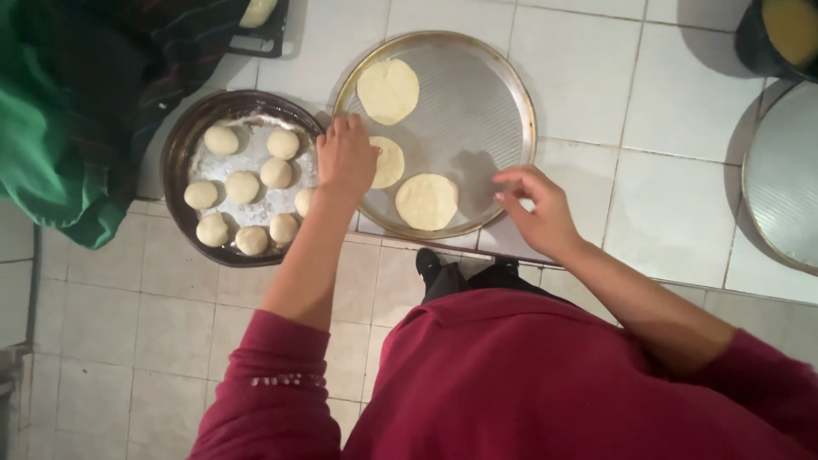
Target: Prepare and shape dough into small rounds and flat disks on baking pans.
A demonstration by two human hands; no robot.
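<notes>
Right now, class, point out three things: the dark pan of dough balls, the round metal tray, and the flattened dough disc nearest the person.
dark pan (181,162), head view, bare left rim.
round metal tray (490,111), head view, bare ridged base.
flattened dough disc (426,202), head view, its centre.

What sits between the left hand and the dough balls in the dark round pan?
Nothing visible. The left hand rests over the edge of the silver round tray, on a flattened dough disc, right beside the dark round pan; the nearest pale dough ball lies just below it, unobstructed.
</notes>
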